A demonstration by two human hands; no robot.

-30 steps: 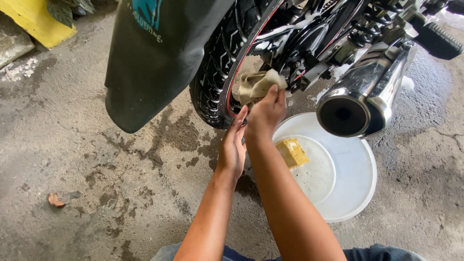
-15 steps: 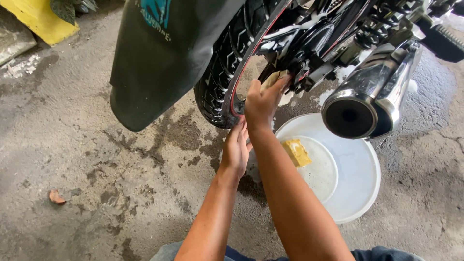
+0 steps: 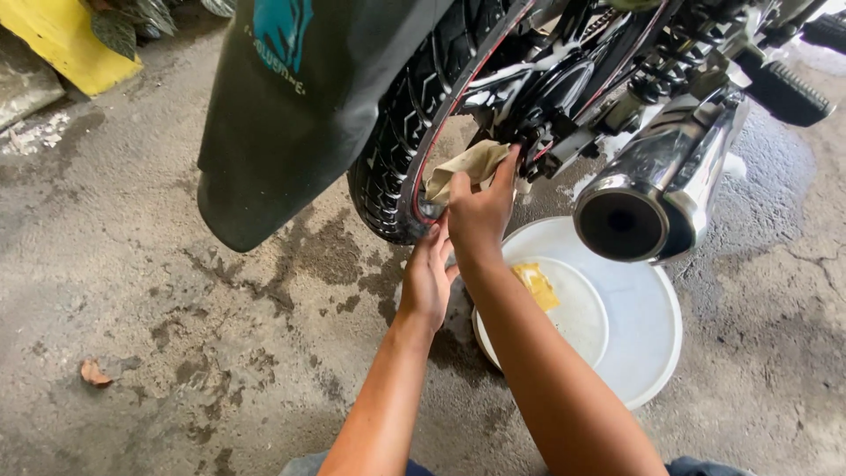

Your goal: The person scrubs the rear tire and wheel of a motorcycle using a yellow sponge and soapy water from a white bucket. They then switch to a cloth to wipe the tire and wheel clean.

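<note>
Right hand closed on tan cloth, pressed against the rear wheel rim just above the grip, cloth trailing leftward. Left hand open, fingers extended, directly below, touching the tyre's underside; right is nearer the cloth

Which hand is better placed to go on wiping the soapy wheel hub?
Probably the right hand: it grips the tan cloth against the wheel's inner parts. The left hand holds nothing, its fingers up near the bottom of the tyre.
</note>
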